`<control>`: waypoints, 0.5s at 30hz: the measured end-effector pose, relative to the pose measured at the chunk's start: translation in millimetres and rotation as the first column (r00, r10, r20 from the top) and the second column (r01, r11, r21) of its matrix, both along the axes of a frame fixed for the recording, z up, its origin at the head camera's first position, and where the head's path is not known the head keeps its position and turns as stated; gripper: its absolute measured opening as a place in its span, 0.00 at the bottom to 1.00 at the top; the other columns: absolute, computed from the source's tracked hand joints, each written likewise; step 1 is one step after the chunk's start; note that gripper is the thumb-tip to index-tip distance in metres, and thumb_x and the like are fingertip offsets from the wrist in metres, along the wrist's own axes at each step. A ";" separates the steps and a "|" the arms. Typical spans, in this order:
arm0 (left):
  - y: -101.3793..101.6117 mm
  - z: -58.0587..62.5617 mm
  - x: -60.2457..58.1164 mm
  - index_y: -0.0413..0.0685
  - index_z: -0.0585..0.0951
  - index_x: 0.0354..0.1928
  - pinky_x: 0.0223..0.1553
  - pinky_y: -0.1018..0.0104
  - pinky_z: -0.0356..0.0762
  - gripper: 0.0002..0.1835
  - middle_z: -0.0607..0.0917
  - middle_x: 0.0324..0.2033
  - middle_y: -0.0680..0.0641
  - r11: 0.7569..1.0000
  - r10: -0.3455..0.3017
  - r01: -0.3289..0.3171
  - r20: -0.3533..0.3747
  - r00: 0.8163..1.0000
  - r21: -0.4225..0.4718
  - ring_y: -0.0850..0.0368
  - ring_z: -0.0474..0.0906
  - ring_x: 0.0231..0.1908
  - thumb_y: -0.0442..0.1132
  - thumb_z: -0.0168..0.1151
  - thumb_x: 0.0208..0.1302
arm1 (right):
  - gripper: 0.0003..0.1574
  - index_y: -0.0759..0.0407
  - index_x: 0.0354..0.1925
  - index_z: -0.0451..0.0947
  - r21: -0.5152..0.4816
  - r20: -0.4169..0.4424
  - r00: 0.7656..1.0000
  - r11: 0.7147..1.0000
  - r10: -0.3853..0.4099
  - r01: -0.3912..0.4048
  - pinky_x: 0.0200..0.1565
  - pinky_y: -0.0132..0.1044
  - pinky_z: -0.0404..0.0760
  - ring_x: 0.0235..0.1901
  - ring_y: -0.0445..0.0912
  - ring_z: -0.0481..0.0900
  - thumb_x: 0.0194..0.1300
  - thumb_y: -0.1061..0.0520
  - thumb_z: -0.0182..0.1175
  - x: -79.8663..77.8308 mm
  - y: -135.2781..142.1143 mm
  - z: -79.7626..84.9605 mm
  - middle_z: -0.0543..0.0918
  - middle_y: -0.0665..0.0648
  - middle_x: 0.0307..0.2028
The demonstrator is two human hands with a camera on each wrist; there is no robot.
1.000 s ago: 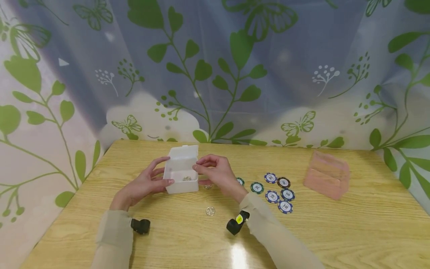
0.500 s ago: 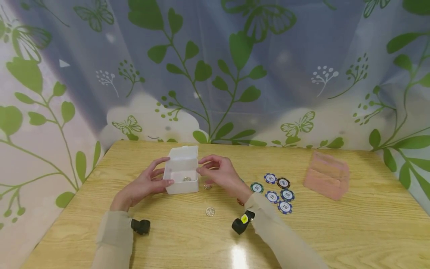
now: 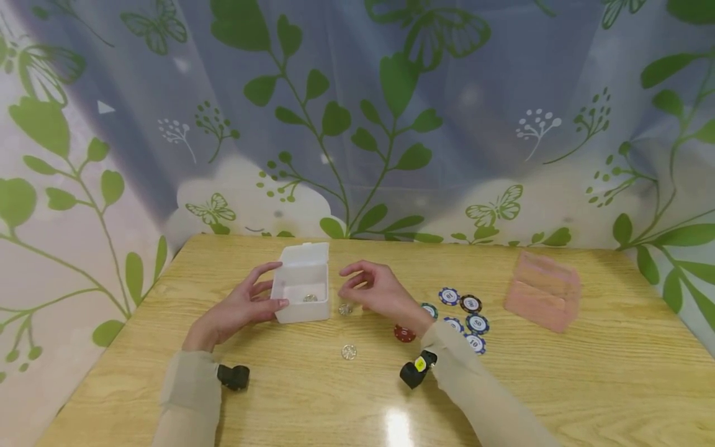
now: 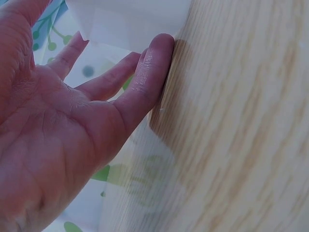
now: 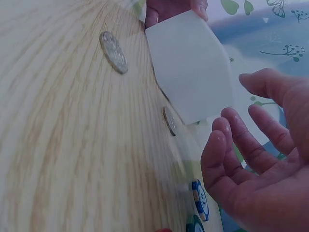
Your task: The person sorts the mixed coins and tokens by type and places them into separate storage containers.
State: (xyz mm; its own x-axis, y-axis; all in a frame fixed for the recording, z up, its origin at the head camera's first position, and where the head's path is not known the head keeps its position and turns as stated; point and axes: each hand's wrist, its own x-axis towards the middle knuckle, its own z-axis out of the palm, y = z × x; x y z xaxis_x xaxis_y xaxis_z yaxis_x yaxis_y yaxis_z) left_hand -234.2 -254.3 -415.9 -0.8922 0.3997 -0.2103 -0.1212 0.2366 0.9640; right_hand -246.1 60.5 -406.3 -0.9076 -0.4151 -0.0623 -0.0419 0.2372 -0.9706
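A white plastic box point(image 3: 304, 312) stands on the table with its lid point(image 3: 305, 254) raised at the back. My left hand point(image 3: 240, 307) holds it by the left side, thumb at the front rim and fingers behind. Inside lies a silver-coloured coin point(image 3: 310, 298). Just right of the box, my right hand point(image 3: 377, 292) hovers with loosely bent fingers and nothing between them, as the right wrist view also shows. Under its fingertips a second coin point(image 3: 345, 309) lies close to the box wall. A third coin point(image 3: 349, 352) is nearer to me.
Several poker chips lie right of my right hand: a red one point(image 3: 404, 333) and a green one point(image 3: 429, 311) partly behind the wrist, plus blue point(image 3: 449, 296) and black point(image 3: 471, 303) ones. Farther right is a pink translucent pouch point(image 3: 544, 292). A patterned curtain point(image 3: 357, 155) hangs behind the table.
My right hand has drawn away from the box's right rim toward the right, its fingers parting slightly. The red chip has come into sight beside its wrist. My left hand and the box stay put.
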 end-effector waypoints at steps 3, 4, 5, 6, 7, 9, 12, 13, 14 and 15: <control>0.3 0.8 0.6 0.64 0.48 0.80 0.55 0.59 0.83 0.46 0.60 0.75 0.35 1.000 -0.001 0.001 0.001 1.000 0.003 0.49 0.77 0.60 0.40 0.67 0.70 | 0.27 0.58 0.61 0.77 0.027 -0.025 1.000 1.000 0.012 -0.011 0.34 0.36 0.78 0.39 0.44 0.82 0.65 0.56 0.69 -0.5 2.9 -1.5 0.86 0.57 0.48; 0.5 1.1 0.7 0.64 0.48 0.80 0.55 0.59 0.83 0.46 0.60 0.75 0.35 1.000 -0.001 0.001 0.001 1.000 0.003 0.49 0.76 0.60 0.40 0.67 0.70 | 0.27 0.59 0.61 0.77 0.039 -0.036 0.999 0.999 0.015 -0.013 0.35 0.36 0.78 0.39 0.44 0.82 0.65 0.57 0.70 -0.4 3.6 -1.8 0.86 0.58 0.48; 0.6 1.4 0.9 0.64 0.49 0.80 0.55 0.59 0.83 0.46 0.60 0.75 0.35 1.000 -0.001 0.001 0.001 1.000 0.001 0.49 0.76 0.60 0.40 0.67 0.70 | 0.28 0.59 0.61 0.77 0.052 -0.048 0.999 0.999 0.018 -0.015 0.35 0.35 0.78 0.39 0.45 0.81 0.64 0.57 0.70 -0.5 4.1 -2.3 0.86 0.58 0.48; 0.8 1.7 1.0 0.64 0.49 0.80 0.55 0.59 0.83 0.46 0.60 0.75 0.35 1.000 0.001 -0.001 0.002 1.000 0.001 0.49 0.76 0.60 0.40 0.67 0.70 | 0.28 0.59 0.61 0.77 0.063 -0.058 0.998 0.998 0.022 -0.018 0.35 0.35 0.77 0.39 0.45 0.81 0.64 0.57 0.70 -0.6 4.5 -2.6 0.86 0.59 0.48; 0.9 1.9 1.1 0.64 0.49 0.80 0.55 0.59 0.83 0.46 0.60 0.75 0.35 1.000 0.002 -0.002 0.002 1.000 0.000 0.49 0.76 0.61 0.40 0.67 0.70 | 0.28 0.60 0.61 0.77 0.077 -0.069 0.997 0.997 0.026 -0.021 0.36 0.35 0.77 0.39 0.46 0.81 0.63 0.58 0.71 -0.5 4.8 -3.0 0.86 0.59 0.48; 1.0 2.2 1.2 0.64 0.49 0.80 0.55 0.59 0.83 0.46 0.60 0.75 0.35 1.000 0.004 -0.004 0.002 1.000 -0.002 0.49 0.76 0.61 0.40 0.67 0.70 | 0.29 0.59 0.61 0.77 0.101 -0.080 0.996 0.995 0.031 -0.023 0.37 0.35 0.77 0.40 0.47 0.81 0.62 0.59 0.72 -0.8 5.2 -4.3 0.86 0.60 0.48; 1.0 2.4 1.6 0.63 0.49 0.80 0.55 0.59 0.83 0.46 0.60 0.75 0.35 1.000 0.005 -0.005 0.002 1.000 -0.003 0.49 0.76 0.60 0.40 0.67 0.70 | 0.30 0.58 0.61 0.77 0.130 -0.088 0.995 0.991 0.040 -0.028 0.37 0.35 0.77 0.40 0.47 0.81 0.61 0.60 0.72 -1.4 5.3 -7.4 0.86 0.59 0.48; 1.0 2.3 1.7 0.63 0.49 0.80 0.55 0.59 0.83 0.46 0.60 0.75 0.35 1.000 0.004 -0.004 0.001 1.000 -0.004 0.49 0.76 0.60 0.40 0.67 0.70 | 0.31 0.58 0.61 0.77 0.145 -0.093 0.995 0.989 0.041 -0.027 0.37 0.35 0.78 0.40 0.47 0.81 0.61 0.60 0.73 -1.7 5.2 -8.7 0.86 0.58 0.48; 0.9 2.2 1.8 0.64 0.49 0.80 0.55 0.59 0.83 0.46 0.60 0.75 0.35 1.000 0.003 -0.003 0.001 1.000 -0.004 0.49 0.76 0.60 0.40 0.67 0.70 | 0.32 0.57 0.61 0.76 0.160 -0.096 0.995 0.987 0.042 -0.027 0.37 0.35 0.78 0.40 0.46 0.80 0.60 0.60 0.73 -2.1 5.0 -10.1 0.86 0.57 0.48; 0.9 2.1 1.9 0.64 0.49 0.80 0.55 0.59 0.83 0.46 0.60 0.75 0.35 1.000 0.003 -0.003 0.001 1.000 -0.004 0.49 0.77 0.60 0.40 0.67 0.70 | 0.32 0.56 0.62 0.76 0.177 -0.101 0.994 0.984 0.044 -0.026 0.38 0.35 0.78 0.40 0.46 0.80 0.60 0.60 0.74 -2.2 4.7 -11.3 0.86 0.56 0.48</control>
State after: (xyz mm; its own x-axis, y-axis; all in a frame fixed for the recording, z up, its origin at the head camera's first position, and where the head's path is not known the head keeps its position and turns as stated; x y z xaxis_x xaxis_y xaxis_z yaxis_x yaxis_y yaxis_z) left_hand -232.3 -253.3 -413.8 -0.8931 0.3963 -0.2126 -0.1226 0.2403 0.9629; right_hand -248.3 65.2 -417.5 -0.8980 -0.4379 -0.0431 -0.1517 0.4000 -0.9039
